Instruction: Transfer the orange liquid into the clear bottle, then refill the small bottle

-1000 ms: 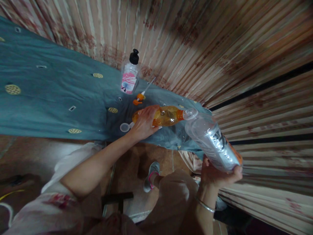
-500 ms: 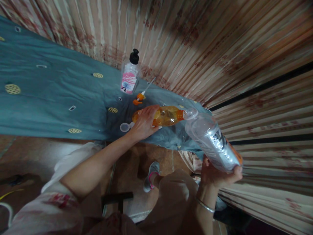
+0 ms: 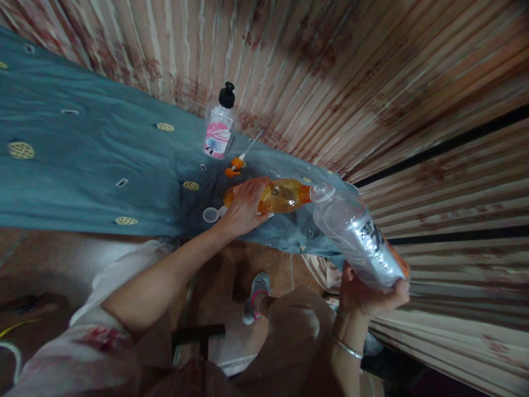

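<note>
My left hand (image 3: 248,209) is wrapped round an orange see-through bottle (image 3: 285,196), which leans over with its open neck pointing right. A large clear bottle (image 3: 359,231) with a silver label meets that neck mouth to mouth. Its base rests in my right hand (image 3: 366,295), fingers closed about the lower end, so this bottle is tilted with its mouth up and to the left. Just beyond my left hand lies an orange pump top (image 3: 235,165) with a long clear tube. A small translucent cap (image 3: 210,215) sits left of my left wrist.
A clear bottle with a pink label and black pump (image 3: 219,127) stands at the back of the blue-green cloth (image 3: 99,160). Pleated curtains (image 3: 289,66) hang behind and to the right. Below the cloth's front edge are the tiled floor and a shoe (image 3: 256,298).
</note>
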`<state>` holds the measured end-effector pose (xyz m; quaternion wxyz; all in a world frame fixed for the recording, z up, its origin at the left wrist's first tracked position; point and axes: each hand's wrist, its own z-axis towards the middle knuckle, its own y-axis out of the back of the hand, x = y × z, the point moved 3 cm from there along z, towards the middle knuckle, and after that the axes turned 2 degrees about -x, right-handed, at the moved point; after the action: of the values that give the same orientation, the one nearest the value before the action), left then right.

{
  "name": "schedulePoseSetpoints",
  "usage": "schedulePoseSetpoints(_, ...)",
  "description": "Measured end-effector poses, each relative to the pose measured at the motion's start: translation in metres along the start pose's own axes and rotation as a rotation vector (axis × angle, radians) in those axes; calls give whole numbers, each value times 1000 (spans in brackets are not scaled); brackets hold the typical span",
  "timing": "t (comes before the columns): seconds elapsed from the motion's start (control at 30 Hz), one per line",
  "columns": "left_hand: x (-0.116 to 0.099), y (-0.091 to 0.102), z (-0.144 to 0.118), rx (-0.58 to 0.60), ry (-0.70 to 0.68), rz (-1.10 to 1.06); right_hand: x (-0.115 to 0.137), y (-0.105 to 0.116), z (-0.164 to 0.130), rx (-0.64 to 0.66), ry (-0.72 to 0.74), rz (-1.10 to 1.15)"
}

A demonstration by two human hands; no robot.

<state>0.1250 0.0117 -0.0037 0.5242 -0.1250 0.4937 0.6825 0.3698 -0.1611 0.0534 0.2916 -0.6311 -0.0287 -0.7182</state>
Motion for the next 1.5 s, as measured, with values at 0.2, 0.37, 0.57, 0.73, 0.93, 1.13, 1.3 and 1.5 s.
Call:
schedulePoseSetpoints(0.2, 0, 0, -1, -10, -25, -8, 3, -6, -2, 25, 26, 2)
schedulePoseSetpoints(0.37, 0, 0, 0, -11, -19, -18, 1, -4, -1, 9, -6, 1)
schedulePoseSetpoints(0.57, -1, 1, 0, -3, -14, -11, 3, -5, -2, 19, -2, 6)
schedulePoseSetpoints(0.73, 0, 0, 1, -7, -10, -12, 3, -5, -3, 25, 12, 8)
schedulePoseSetpoints(0.93, 0, 0, 1, -6, -10, -8, 2, -4, -3, 6, -6, 3)
schedulePoseSetpoints(1.13, 0, 1, 0, -1, 8, -2, 3, -7, -4, 25, 2, -7)
schedulePoseSetpoints(1.3, 0, 0, 0, -13, 4, -7, 2, -5, -4, 19, 1, -11)
schedulePoseSetpoints(1.5, 0, 1, 1, -11, -5, 0, 2, -8, -4, 35, 4, -4)
